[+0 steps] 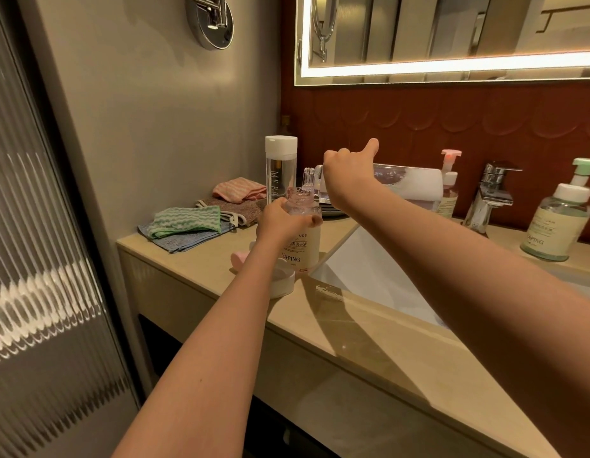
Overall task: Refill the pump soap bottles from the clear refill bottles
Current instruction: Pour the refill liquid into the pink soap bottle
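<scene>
Countertop (369,325); refill bottle (406,184) horizontal, mouth leftward

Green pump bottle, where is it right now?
In the head view, the clear green-tinted soap bottle with the green pump stands on the beige counter at the far right, just right of the chrome faucet.

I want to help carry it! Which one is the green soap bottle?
Find the white sink. Just right of the silver tap stands the green soap bottle. Its pump is mint green, while the pump bottle left of the tap is pink.
</scene>
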Tool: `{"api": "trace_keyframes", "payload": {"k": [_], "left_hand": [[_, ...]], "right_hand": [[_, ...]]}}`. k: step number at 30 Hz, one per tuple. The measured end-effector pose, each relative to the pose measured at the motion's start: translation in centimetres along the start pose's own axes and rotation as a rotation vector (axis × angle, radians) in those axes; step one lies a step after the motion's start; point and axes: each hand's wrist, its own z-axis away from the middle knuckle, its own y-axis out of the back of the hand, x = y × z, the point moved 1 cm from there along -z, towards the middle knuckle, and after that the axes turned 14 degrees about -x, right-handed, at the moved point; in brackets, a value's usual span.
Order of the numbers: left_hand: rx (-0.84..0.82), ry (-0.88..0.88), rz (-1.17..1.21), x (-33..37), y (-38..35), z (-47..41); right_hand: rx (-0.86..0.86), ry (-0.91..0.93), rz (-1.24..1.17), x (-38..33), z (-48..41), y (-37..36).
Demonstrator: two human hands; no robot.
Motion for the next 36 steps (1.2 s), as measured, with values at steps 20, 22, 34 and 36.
{"api": "trace_keyframes", "payload": {"k": [20, 22, 34, 36], "left_hand": [[-0.005, -0.003, 0.005, 0.12, 0.01, 0.32], [-0.004, -0.005, 0.007, 0.13, 0.03, 0.30], [-0.002, -0.005, 0.004, 0.08, 0.00, 0.26], [-0.002, -0.006, 0.001, 0.06, 0.00, 0.21]], "right_hand": [[0.013, 0.004, -0.014, -0.03, -0.10, -0.03], [0.013, 0.001, -0.019, -0.06, -0.15, -0.08], [0.015, 0.009, -0.011, -0.07, -0.15, -0.12], [0.017, 0.010, -0.011, -0.08, -0.16, -0.12]]}}
